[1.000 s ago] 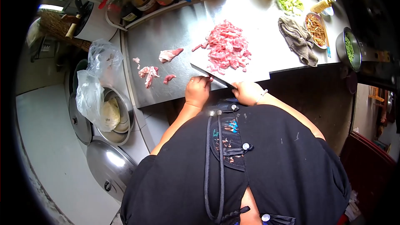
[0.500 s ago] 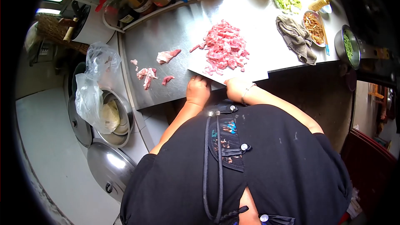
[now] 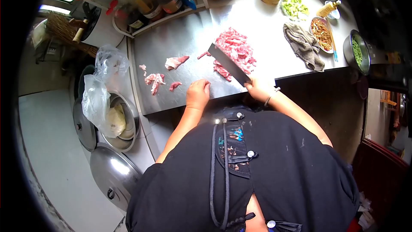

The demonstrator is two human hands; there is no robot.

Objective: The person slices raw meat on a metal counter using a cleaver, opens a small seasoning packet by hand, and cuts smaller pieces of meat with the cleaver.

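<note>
My right hand [image 3: 259,89] is closed round the handle end of a cleaver [image 3: 231,63]. Its dark, broad blade slants up and left over the near left side of a pile of sliced raw meat [image 3: 237,47]. My left hand [image 3: 198,93] is curled closed at the counter's front edge, apart from the blade, and nothing shows in it. Beyond and left of that hand lie a small meat scrap [image 3: 175,86], a larger piece of raw meat [image 3: 176,62] and pale, fatty trimmings [image 3: 155,81] on the metal counter [image 3: 165,100].
A crumpled cloth [image 3: 302,45] lies right of the meat, beside a dish of brown food strips [image 3: 322,33] with chopsticks and a metal bowl of chopped greens [image 3: 357,52]. Bottles [image 3: 169,1] stand at the back left. A plastic bag [image 3: 101,99] hangs over a pot at left.
The cleaver blade now shows dark and angled across the meat, where it was not distinct before. My right hand has shifted slightly right, and my left hand has moved a little left.
</note>
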